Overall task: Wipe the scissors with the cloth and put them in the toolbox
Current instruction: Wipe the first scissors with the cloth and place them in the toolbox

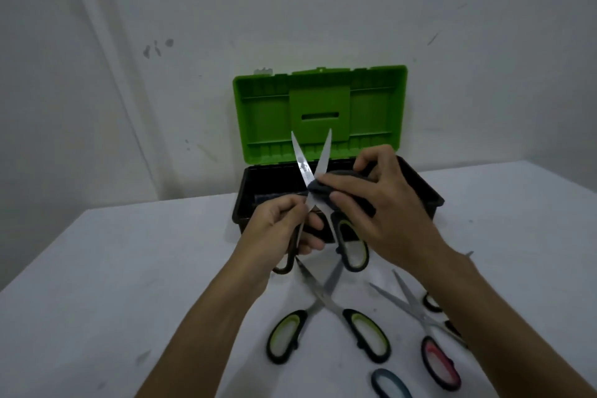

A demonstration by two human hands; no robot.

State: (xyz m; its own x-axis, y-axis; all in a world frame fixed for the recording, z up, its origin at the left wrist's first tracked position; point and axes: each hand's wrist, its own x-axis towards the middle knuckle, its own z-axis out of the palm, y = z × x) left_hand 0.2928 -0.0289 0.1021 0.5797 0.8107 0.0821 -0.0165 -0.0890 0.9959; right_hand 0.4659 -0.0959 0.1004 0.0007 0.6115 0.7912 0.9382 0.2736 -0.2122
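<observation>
While the toolbox point(336, 171) stands on the table point(129, 268) with its green lid point(319, 113) raised, its dark tray shows no clear contents. The left hand point(281, 233) grips the handle of the open-bladed scissors point(311, 171) held just before the box, and the right hand point(387, 207) pinches a dark cloth point(323, 187) against the blades.

Toolboxes: one, a black toolbox point(429, 200) with its green lid point(319, 113) raised.
Cloths: one, a dark cloth point(342, 186).
Scissors, green-lined handles: two, the held scissors point(315, 171) and a pair on the table point(323, 300).
Scissors, red-lined handle: one pair point(416, 307).
Handles, blue-lined: one blue handle point(389, 384) at the bottom edge, the rest unseen.
Hands: two, left hand point(281, 229) and right hand point(384, 203).
Tables: one white table point(129, 268).
</observation>
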